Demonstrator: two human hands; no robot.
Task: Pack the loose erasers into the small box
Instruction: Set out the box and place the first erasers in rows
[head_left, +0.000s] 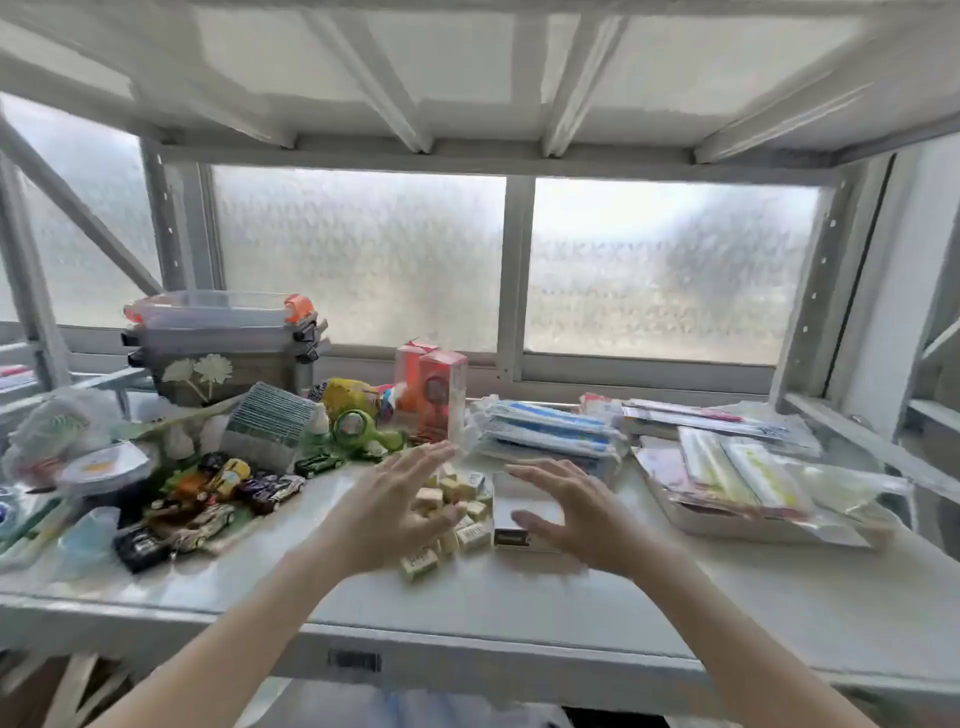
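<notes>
As both my hands reached over the white bench (597, 608), the fingers were spread wide and held nothing. My left hand (387, 512) hung over the heap of loose erasers (457, 499), its fingers straight and fanned toward the window; motion blur hid whether the palm touched the pile. My right hand (569, 512) hovered over the small box (524, 514), fingers loosely splayed, thumb low near the box's front edge, and I could not tell if any fingertip rested on it.

Small pale yellow and cream blocks, some in printed sleeves, the erasers lay jumbled in the middle of the bench, one stray eraser (418, 565) nearest the front edge. Just beside them on the right sat the box, white on top with a dark front face.

Crowding the left were toy cars (218, 499), a green tape dispenser (358, 431) and stacked plastic containers (223, 332). Packets of stationery (550, 431) lay behind the box, and a tray of flat packs (727, 483) filled the right. Bare bench ran along the front, between my forearms and the edge.
</notes>
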